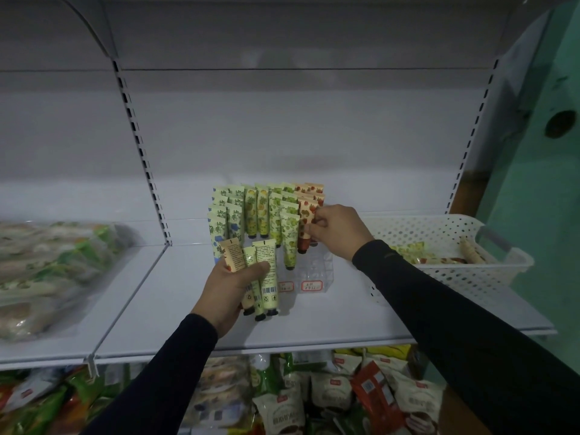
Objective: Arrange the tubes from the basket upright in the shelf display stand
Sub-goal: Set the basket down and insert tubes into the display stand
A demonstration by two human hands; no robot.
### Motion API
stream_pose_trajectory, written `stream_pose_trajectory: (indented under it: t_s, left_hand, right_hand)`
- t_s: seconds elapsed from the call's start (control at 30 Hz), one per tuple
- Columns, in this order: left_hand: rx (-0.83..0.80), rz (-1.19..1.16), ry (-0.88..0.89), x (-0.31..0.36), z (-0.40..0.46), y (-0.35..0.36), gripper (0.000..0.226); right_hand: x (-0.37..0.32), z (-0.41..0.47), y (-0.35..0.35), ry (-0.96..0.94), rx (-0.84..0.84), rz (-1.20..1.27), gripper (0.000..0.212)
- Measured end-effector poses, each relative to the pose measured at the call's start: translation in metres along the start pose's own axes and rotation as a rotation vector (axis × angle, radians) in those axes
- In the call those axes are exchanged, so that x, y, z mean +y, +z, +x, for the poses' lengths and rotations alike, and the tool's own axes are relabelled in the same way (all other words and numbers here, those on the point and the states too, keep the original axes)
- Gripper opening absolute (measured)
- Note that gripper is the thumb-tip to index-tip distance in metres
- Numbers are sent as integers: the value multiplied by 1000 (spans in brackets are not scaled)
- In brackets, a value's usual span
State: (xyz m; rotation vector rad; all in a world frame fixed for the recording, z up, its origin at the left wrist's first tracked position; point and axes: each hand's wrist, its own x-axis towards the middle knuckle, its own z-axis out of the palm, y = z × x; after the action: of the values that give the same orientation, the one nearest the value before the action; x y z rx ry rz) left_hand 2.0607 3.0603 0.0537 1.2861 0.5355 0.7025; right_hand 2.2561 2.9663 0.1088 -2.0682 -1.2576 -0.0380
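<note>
**Tubes going into the clear stand, three more in the left hand**

Nearest, below the shelf edge, packaged snack bags [329, 400] fill the lower level. Two dark sleeves reach up over the white shelf [329, 321].

The left hand [230, 288] has its grip clamped around three tubes [260, 274], held fanned with caps pointing down and barcodes facing the camera: one peach, two pale green. They hang just in front of the left part of the clear display stand [314, 271], which carries two red-bordered price labels on its near face.

Farther in, the right hand [337, 229] has its fingers pinched together on a strawberry-print tube [305, 227], standing cap-down in the right column of the stand. The other columns hold upright tubes [257, 215] in rows, blue-flowered at left, yellow-fruit and green prints in the middle, red prints at right.

To the right on the shelf, the white perforated basket [445, 233] holds a few tubes lying flat. At far left lie bagged goods [53, 271] on the neighbouring shelf.
</note>
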Motion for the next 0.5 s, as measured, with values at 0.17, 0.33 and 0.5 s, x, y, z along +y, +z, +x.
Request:
stream_pose_trajectory:
  t_s: [0.17, 0.33, 0.5]
  left_hand:
    - [0, 13, 2, 0, 0, -1, 23]
    - [4, 13, -2, -1, 1, 0, 22]
    - [10, 17, 1, 0, 1, 0, 23]
  right_hand:
    - [0, 2, -6, 4, -36, -40, 40]
    - [1, 0, -1, -33, -13, -58, 33]
    - [3, -2, 1, -31, 9, 7, 25]
